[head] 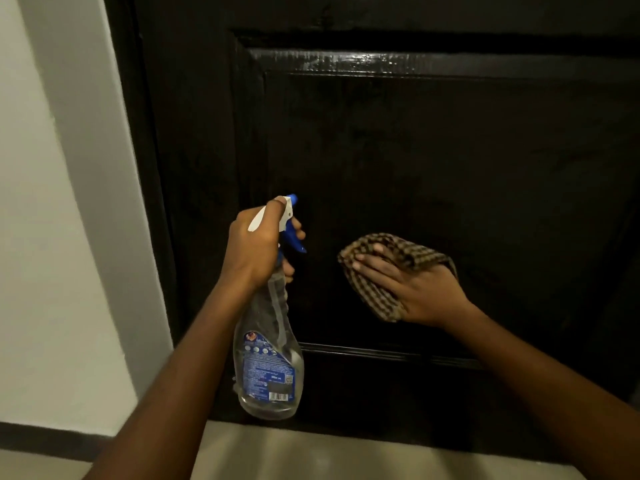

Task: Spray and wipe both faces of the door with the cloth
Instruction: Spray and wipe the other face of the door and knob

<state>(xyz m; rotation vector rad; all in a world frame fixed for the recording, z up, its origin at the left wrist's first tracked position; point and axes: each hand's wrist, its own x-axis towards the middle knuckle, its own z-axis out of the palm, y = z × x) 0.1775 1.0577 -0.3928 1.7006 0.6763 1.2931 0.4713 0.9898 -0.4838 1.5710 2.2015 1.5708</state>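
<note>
dark door (433, 161): your left hand (254, 249) grips the bottle (268, 362); right hand (415, 292), fingers (372, 265) flat, presses the cloth (381, 292) on it.

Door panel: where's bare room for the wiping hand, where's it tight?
Free: panel above and right of the cloth, up to the top moulding. Tight: lower left, where the left hand grips the spray bottle beside the right hand pressing the cloth.

A pale, smooth floor (311, 455) runs below the dark door (450, 168), whose bottom edge sits just above it. Left of the door, the white wall (52, 237) meets the floor along a dark skirting band (41, 433).
</note>
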